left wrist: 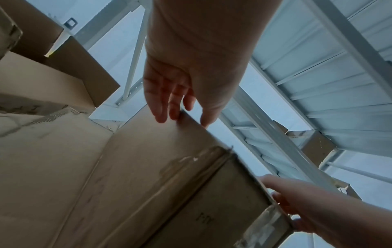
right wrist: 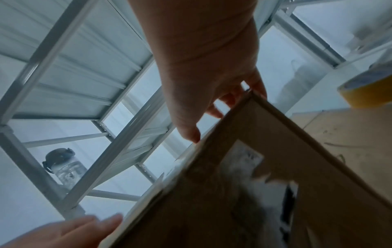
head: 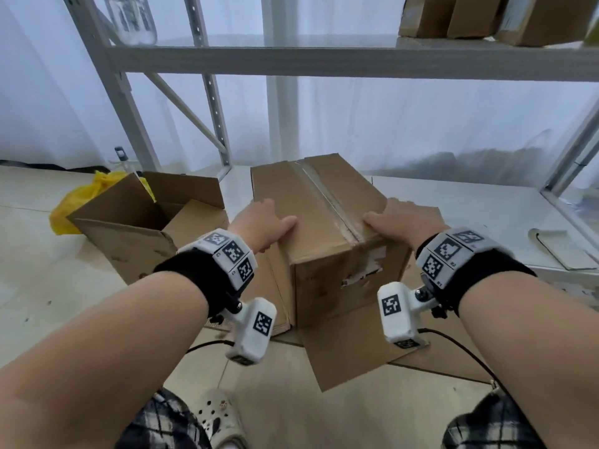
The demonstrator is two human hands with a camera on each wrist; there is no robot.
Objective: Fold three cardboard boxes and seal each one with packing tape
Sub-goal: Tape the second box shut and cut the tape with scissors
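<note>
A closed brown cardboard box (head: 327,254) stands on the floor in the middle, with clear tape (head: 327,196) along its top seam and a torn label on its near face. My left hand (head: 262,222) lies over the box's upper left edge: thumb on top, straight fingers (left wrist: 165,107) down the left side. On the upper right edge rests my right hand (head: 402,218), its thumb on top near the seam and its fingers (right wrist: 256,87) over the right side. A yellow tape roll (right wrist: 369,90) shows only in the right wrist view, to the right of the box.
An open cardboard box (head: 146,222) with raised flaps stands to the left, a yellow plastic bag (head: 77,202) behind it. Flat cardboard (head: 356,354) lies under the closed box. A white metal shelf rack (head: 324,59) rises behind, carrying boxes (head: 479,17) and a water bottle (head: 133,17).
</note>
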